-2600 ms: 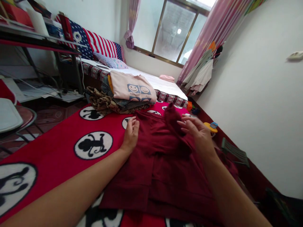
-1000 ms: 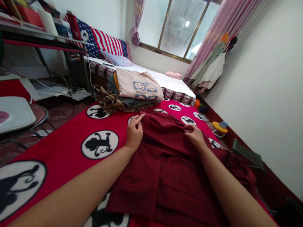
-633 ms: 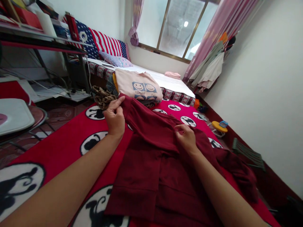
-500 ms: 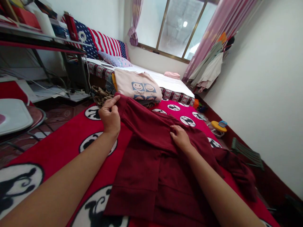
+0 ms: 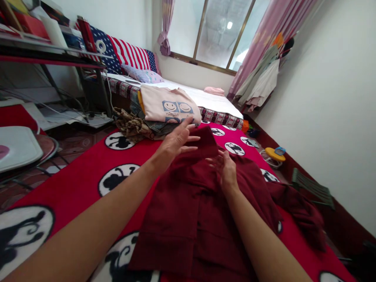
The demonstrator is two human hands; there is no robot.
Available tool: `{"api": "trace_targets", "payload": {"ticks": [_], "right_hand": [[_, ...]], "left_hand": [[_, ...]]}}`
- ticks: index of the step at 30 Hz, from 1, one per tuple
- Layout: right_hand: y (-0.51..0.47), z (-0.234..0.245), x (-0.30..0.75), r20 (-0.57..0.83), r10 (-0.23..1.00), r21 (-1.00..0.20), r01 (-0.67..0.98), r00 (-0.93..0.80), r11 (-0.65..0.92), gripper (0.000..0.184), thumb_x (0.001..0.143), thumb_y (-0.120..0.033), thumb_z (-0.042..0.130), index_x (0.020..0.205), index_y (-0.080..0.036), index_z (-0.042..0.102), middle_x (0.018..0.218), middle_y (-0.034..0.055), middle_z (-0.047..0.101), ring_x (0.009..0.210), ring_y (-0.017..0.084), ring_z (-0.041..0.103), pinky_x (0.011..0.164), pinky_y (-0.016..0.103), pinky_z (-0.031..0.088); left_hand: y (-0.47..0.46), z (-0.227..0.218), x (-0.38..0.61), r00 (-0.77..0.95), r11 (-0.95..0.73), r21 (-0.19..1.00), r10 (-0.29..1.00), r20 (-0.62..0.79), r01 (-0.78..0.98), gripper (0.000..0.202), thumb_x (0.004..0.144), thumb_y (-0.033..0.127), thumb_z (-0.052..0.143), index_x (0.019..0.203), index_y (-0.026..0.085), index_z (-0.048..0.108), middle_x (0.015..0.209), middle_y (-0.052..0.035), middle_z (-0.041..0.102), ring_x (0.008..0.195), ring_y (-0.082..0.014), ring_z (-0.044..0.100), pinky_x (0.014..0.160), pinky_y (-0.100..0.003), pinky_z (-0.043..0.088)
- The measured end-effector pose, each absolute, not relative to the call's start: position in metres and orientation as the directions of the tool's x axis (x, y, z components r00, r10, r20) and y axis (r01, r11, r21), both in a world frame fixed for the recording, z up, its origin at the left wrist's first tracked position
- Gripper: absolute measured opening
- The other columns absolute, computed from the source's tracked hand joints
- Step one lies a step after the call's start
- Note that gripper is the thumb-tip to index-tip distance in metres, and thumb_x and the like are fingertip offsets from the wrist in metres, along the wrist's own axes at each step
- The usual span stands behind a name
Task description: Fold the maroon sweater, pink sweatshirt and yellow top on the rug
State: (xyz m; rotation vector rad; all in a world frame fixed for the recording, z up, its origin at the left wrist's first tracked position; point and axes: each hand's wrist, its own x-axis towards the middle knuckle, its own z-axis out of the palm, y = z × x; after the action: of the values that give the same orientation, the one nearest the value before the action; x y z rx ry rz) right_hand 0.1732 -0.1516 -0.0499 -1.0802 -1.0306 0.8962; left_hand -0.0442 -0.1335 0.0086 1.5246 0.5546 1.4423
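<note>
A dark red sweatshirt (image 5: pixel 176 211) lies spread on a pink-red blanket with black-and-white round prints (image 5: pixel 85 182). One sleeve is folded inward across the body, its cuff (image 5: pixel 205 143) raised between my two hands. My left hand (image 5: pixel 176 141) is open, fingers spread, just over the folded sleeve at its left. Beside the cuff's right edge, my right hand (image 5: pixel 225 168) is open with its fingers apart, at the upper body of the sweatshirt. The other sleeve (image 5: pixel 299 211) stretches out to the right, crumpled.
Beyond my left hand sits a stack of folded clothes with a pale pink printed shirt (image 5: pixel 167 103) on top and a brown patterned cloth (image 5: pixel 129 123) beside it. A white stool (image 5: pixel 19 147) and a desk (image 5: pixel 53 58) stand left. A yellow stool (image 5: pixel 274 154) is at the right.
My left hand has moved right, bringing the sleeve's cuff inward over the body, and its fingers have opened. My right hand has let go of the fabric and spread its fingers.
</note>
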Motion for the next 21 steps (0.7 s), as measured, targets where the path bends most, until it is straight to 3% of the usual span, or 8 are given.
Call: {"api": "trace_targets", "payload": {"ticks": [2, 4, 7, 10, 13, 17, 19, 21], "right_hand": [[-0.148, -0.056, 0.186, 0.046, 0.956, -0.973, -0.204, 0.291, 0.108, 0.052, 0.082, -0.067, 0.054, 0.103, -0.02, 0.062, 0.095, 0.0064, 0.073, 0.083, 0.02, 0.07, 0.063, 0.029, 0.057], [-0.146, -0.06, 0.196, -0.041, 0.963, -0.964, -0.263, 0.266, 0.032, 0.052, 0.077, -0.066, 0.061, 0.101, -0.02, 0.061, 0.091, 0.0056, 0.072, 0.079, 0.02, 0.07, 0.058, 0.028, 0.057], [-0.147, -0.061, 0.2, -0.072, 0.964, -0.967, -0.255, 0.256, -0.004, 0.052, 0.062, -0.045, 0.081, 0.103, -0.02, 0.059, 0.085, 0.0025, 0.072, 0.067, 0.018, 0.069, 0.05, 0.026, 0.055], [-0.151, -0.057, 0.196, -0.062, 0.959, -0.979, -0.205, 0.277, -0.004, 0.056, 0.051, -0.022, 0.085, 0.101, -0.019, 0.06, 0.081, -0.0003, 0.071, 0.06, 0.014, 0.065, 0.046, 0.021, 0.052], [-0.155, -0.055, 0.191, -0.045, 0.975, -0.982, -0.19, 0.217, -0.003, 0.05, 0.055, -0.023, 0.081, 0.1, -0.018, 0.061, 0.085, 0.0004, 0.071, 0.06, 0.013, 0.064, 0.043, 0.02, 0.05], [-0.154, -0.059, 0.187, 0.022, 0.977, -0.988, -0.144, 0.213, 0.053, 0.048, 0.054, -0.023, 0.081, 0.097, -0.017, 0.062, 0.092, 0.0043, 0.072, 0.075, 0.018, 0.069, 0.065, 0.029, 0.058], [-0.151, -0.062, 0.187, 0.075, 0.968, -0.985, -0.133, 0.239, 0.109, 0.049, 0.054, -0.023, 0.08, 0.099, -0.017, 0.061, 0.096, 0.0055, 0.072, 0.085, 0.019, 0.069, 0.081, 0.033, 0.057], [-0.149, -0.062, 0.187, 0.1, 0.965, -0.985, -0.11, 0.243, 0.13, 0.053, 0.058, -0.025, 0.077, 0.107, -0.018, 0.058, 0.099, 0.0061, 0.072, 0.089, 0.021, 0.069, 0.087, 0.037, 0.055]], "left_hand": [[-0.135, 0.0, -0.034, 0.276, -0.485, 0.861, 0.816, 0.508, -0.152, 0.057, 0.09, 0.053, 0.05, 0.14, 0.025, 0.05, 0.143, -0.0096, 0.051, 0.115, -0.0261, 0.06, 0.089, -0.039, 0.053], [-0.13, -0.013, -0.035, 0.206, -0.535, 0.841, 0.834, 0.512, 0.077, 0.046, 0.087, 0.046, 0.056, 0.123, 0.018, 0.065, 0.13, -0.0119, 0.061, 0.113, -0.0262, 0.061, 0.091, -0.037, 0.051], [-0.123, -0.03, -0.043, 0.177, -0.543, 0.769, 0.839, 0.515, 0.338, 0.029, 0.085, 0.033, 0.059, 0.102, 0.014, 0.073, 0.107, -0.0104, 0.071, 0.103, -0.0234, 0.064, 0.091, -0.034, 0.049], [-0.128, -0.034, -0.046, 0.31, -0.615, 0.683, 0.788, 0.531, 0.394, 0.025, 0.086, 0.032, 0.058, 0.098, 0.017, 0.074, 0.103, -0.0078, 0.072, 0.098, -0.0204, 0.065, 0.091, -0.032, 0.047], [-0.139, -0.035, -0.042, 0.533, -0.702, 0.575, 0.703, 0.47, 0.419, 0.029, 0.082, 0.041, 0.068, 0.101, 0.02, 0.074, 0.101, -0.0057, 0.071, 0.095, -0.0199, 0.064, 0.087, -0.03, 0.047], [-0.141, -0.038, -0.039, 0.681, -0.734, 0.452, 0.663, 0.312, 0.507, 0.024, 0.074, 0.028, 0.075, 0.098, 0.023, 0.075, 0.093, -0.004, 0.07, 0.085, -0.0185, 0.063, 0.076, -0.027, 0.047], [-0.141, -0.034, -0.042, 0.664, -0.712, 0.479, 0.684, 0.303, 0.514, 0.017, 0.075, 0.017, 0.07, 0.089, 0.021, 0.076, 0.089, -0.0031, 0.07, 0.08, -0.0159, 0.063, 0.072, -0.024, 0.045], [-0.143, -0.022, -0.046, 0.659, -0.691, 0.552, 0.688, 0.303, 0.467, 0.015, 0.074, 0.014, 0.069, 0.086, 0.019, 0.076, 0.083, -0.002, 0.07, 0.074, -0.0136, 0.062, 0.068, -0.022, 0.044]]}}
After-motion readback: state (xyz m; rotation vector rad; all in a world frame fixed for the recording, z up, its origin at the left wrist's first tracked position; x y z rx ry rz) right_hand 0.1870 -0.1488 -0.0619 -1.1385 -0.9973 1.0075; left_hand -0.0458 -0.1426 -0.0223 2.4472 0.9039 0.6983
